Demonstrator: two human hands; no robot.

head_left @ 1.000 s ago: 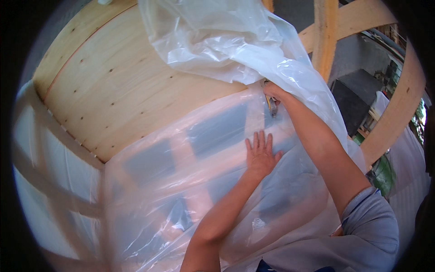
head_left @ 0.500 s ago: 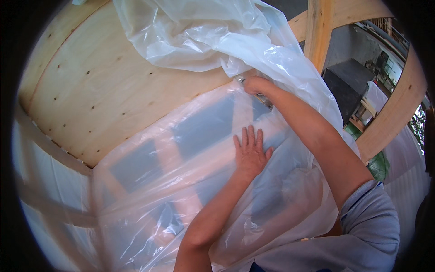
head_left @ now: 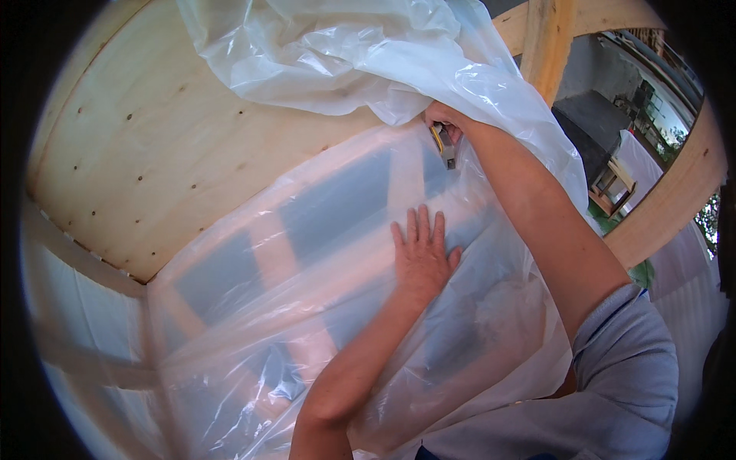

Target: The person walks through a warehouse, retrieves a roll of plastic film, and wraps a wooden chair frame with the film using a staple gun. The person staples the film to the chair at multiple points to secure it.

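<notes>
A sheet of clear plastic film (head_left: 337, 222) covers a wooden frame in front of me, and the beams show through it. My left hand (head_left: 422, 259) lies flat on the film with its fingers spread, pressing against it. Higher up and to the right, my right hand (head_left: 448, 119) grips a metal staple gun (head_left: 448, 153) with a yellow edge. It is close to the film's upper border, where the wooden panel ends. Fingers and the bunched film hide part of the tool. Loose folds of film (head_left: 330, 65) hang above and behind my right hand.
A pale plywood panel (head_left: 161, 146) with several screw heads fills the upper left. At the right stand a wooden post (head_left: 548, 50) and a curved wooden beam (head_left: 675, 192). Behind them are a dark box (head_left: 594, 123) and a small wooden stool (head_left: 613, 184).
My right hand has shifted slightly up and right along the film's upper border with the staple gun, whose yellow edge now shows. My left hand stays flat on the film. The view has shifted slightly.
</notes>
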